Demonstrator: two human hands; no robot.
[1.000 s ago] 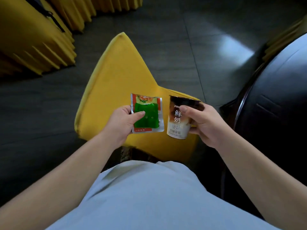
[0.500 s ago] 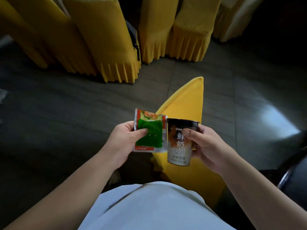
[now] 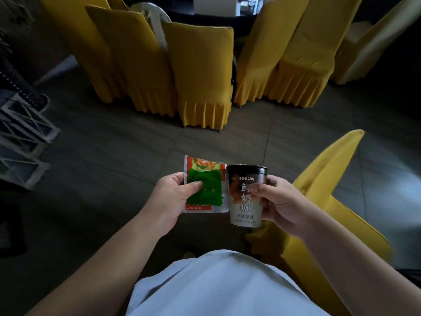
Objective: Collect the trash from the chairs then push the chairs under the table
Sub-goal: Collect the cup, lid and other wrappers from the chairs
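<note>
With the left hand (image 3: 169, 197) pinching the snack wrapper (image 3: 205, 184) and the right hand (image 3: 276, 201) wrapped round the coffee cup (image 3: 246, 197), both held over the floor, I'd keep the cup upright while carrying them off.

A snack packet (image 3: 204, 185) is pinched in the left hand (image 3: 172, 197), and a coffee cup (image 3: 246, 197) is held upright in the right hand (image 3: 280, 205), just right of the packet. A covered chair (image 3: 330, 190) is seen below and right of the cup. Further chairs (image 3: 200, 71) are grouped on the floor (image 3: 114, 156) ahead, and a metal frame (image 3: 20, 137) is placed at far left.
</note>
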